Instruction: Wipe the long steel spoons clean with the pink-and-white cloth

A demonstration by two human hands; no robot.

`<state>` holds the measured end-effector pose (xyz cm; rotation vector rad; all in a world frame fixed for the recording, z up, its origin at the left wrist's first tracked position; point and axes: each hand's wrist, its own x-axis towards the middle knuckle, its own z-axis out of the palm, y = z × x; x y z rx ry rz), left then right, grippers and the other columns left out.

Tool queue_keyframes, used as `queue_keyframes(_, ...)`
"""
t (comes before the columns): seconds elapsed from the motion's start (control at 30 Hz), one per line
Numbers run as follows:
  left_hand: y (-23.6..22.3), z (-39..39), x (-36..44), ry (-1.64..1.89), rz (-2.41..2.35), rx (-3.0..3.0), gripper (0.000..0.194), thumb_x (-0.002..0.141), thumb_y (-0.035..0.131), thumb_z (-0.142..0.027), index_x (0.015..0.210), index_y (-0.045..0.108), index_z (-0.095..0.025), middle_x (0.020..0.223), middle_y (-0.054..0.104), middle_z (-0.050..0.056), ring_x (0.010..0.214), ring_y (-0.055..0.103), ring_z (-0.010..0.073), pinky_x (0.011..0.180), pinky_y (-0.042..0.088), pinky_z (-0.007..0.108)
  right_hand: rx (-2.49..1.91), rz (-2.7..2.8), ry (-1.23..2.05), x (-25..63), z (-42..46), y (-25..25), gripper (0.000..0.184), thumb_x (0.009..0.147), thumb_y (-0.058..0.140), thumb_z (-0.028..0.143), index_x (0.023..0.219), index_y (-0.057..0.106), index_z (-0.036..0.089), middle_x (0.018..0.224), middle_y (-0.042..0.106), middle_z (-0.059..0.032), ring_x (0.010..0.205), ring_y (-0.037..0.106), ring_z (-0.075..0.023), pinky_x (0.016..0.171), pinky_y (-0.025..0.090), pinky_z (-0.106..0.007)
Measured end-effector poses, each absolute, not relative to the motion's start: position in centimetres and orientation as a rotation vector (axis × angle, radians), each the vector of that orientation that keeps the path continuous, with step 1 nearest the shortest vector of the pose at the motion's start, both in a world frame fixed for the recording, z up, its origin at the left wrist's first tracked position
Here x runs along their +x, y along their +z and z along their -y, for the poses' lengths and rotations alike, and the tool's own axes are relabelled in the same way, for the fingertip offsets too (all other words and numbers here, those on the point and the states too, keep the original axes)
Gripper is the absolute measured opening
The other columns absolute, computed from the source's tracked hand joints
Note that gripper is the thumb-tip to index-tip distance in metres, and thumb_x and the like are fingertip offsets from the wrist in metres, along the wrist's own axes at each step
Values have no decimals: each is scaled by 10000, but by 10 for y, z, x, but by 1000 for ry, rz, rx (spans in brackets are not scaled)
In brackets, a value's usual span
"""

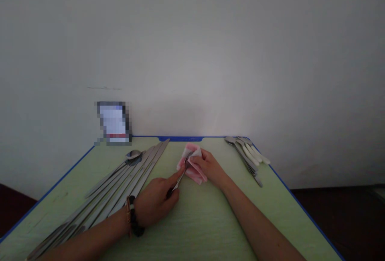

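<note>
My left hand (158, 204) is closed around the handle of a metal utensil (179, 178), probably a spoon, whose head lies inside a pink cloth (190, 165). My right hand (210, 168) pinches the folded cloth around that head, near the middle of the green table (195, 221). A dark bead bracelet sits on my left wrist.
Several long metal utensils (120, 184) lie in a row on the left of the table. A smaller bunch of spoons, some with white handles (248, 154), lies at the far right corner. A blurred card (113, 123) stands at the back edge against the white wall.
</note>
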<state>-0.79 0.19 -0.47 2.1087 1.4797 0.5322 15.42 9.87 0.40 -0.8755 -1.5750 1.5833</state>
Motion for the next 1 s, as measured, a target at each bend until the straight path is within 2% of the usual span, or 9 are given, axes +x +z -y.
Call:
queue_keyframes(0.23, -4, -2, -8, 534, -1488, 2107, 561, 822, 373, -188, 1378, 310, -152, 562, 464, -51, 486, 401, 115, 492, 276, 203, -835, 1589, 1607, 154, -98, 5, 114, 668, 511, 193, 743, 592, 166, 656, 639, 11, 612, 553, -127, 617, 424, -246)
queue_keyframes(0.57, -3, -2, -8, 528, -1497, 2122, 528, 809, 386, -189, 1336, 388, -156, 552, 448, -57, 486, 385, 112, 504, 265, 209, -917, 1563, 1592, 154, -100, -1, 166, 665, 556, 228, 809, 601, 158, 649, 616, 23, 598, 530, -116, 614, 425, -247)
queue_keyframes(1.0, -2, -1, -7, 531, -1488, 2097, 561, 809, 388, -177, 1366, 319, -151, 554, 444, -69, 485, 400, 113, 495, 252, 211, -909, 1587, 1574, 155, -101, -1, 113, 670, 557, 231, 760, 576, 165, 613, 572, 47, 549, 465, -89, 546, 377, -214)
